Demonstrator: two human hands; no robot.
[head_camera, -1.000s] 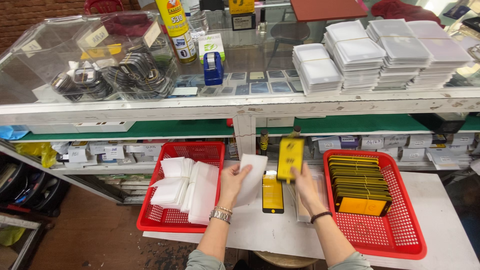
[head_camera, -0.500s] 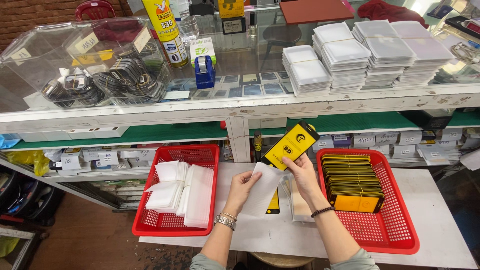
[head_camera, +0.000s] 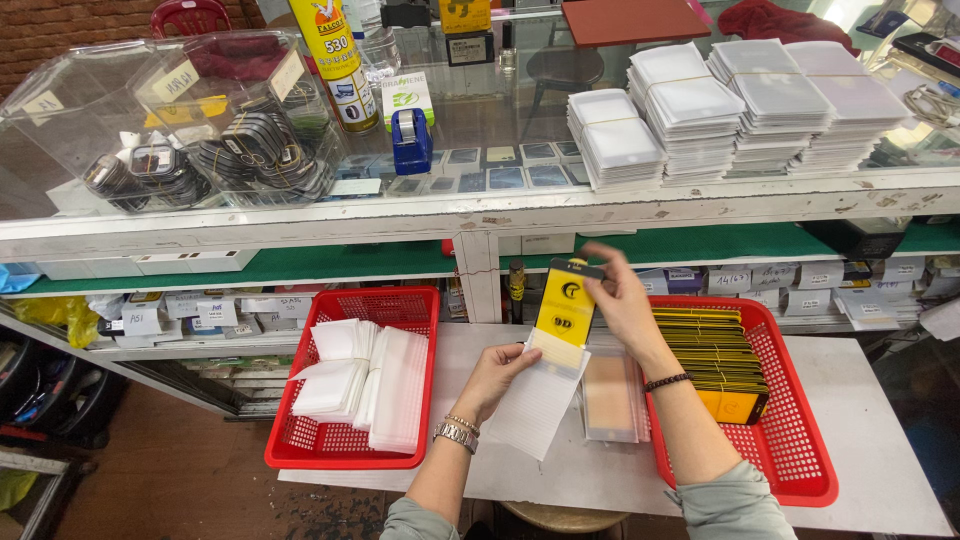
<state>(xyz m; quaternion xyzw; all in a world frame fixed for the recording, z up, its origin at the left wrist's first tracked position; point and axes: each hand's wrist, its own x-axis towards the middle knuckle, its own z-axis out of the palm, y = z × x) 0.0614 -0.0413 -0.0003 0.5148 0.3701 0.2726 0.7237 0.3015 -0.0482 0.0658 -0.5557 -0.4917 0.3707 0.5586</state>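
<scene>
Nearest, the left hand (head_camera: 497, 372) pinches the upper edge of a clear plastic sleeve (head_camera: 538, 398) with a white backing, thumb on top and fingers underneath, so the sleeve slants down over the grey table (head_camera: 880, 440). The right hand (head_camera: 622, 300) is closed on the top of a yellow and black packet (head_camera: 564, 305), fingers at its black upper end, holding it upright with its lower end pushed into the sleeve's mouth. The two hands sit close together, each clamped on its own piece, the pieces meeting between them. A metal watch is on the left wrist and a dark band on the right.

Just beside the sleeve, a pale flat packet (head_camera: 612, 392) in clear wrap lies on the table. To the left stands a red mesh basket (head_camera: 350, 455) holding loose stacks of clear and white sleeves (head_camera: 370, 385). To the right, a second red basket (head_camera: 775, 440) holds a neat stack of yellow and black packets (head_camera: 715, 350).

Farther off, a green-lined shelf carries small labelled boxes. Above it, a glass counter (head_camera: 480, 150) bears banded stacks of white packets (head_camera: 740, 105), a blue tape dispenser (head_camera: 411, 142), a yellow spray can (head_camera: 333, 60) and clear tubs of dark rings (head_camera: 250, 155).
</scene>
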